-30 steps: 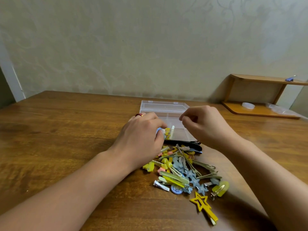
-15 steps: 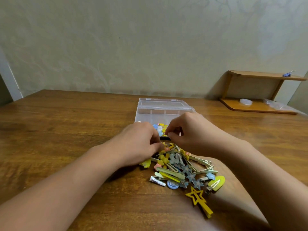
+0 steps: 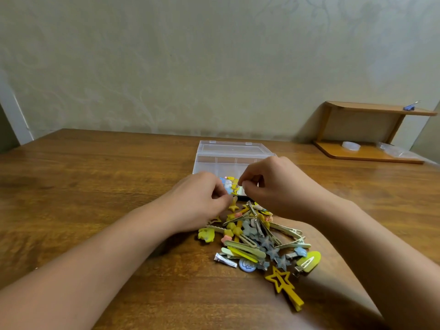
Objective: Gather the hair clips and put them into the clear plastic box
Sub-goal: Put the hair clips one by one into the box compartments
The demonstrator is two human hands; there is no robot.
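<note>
Fingertips [image 3: 241, 184] of right hand [image 3: 273, 186] curled, pinch unclear; left hand [image 3: 200, 201] now down from clear plastic box [image 3: 228, 158] onto hair clips [image 3: 257, 236], grip hidden; next pick starting

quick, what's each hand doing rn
Left hand: fingers curled at the clips; hold cannot be told.
Right hand: fingertips pinched by the box; hold cannot be told.

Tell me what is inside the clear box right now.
A few clips, yellow, blue and pink, lie at the near end of the box. The far part looks bare. The left hand and right hand cover the near edge, so anything there is hidden.
</note>
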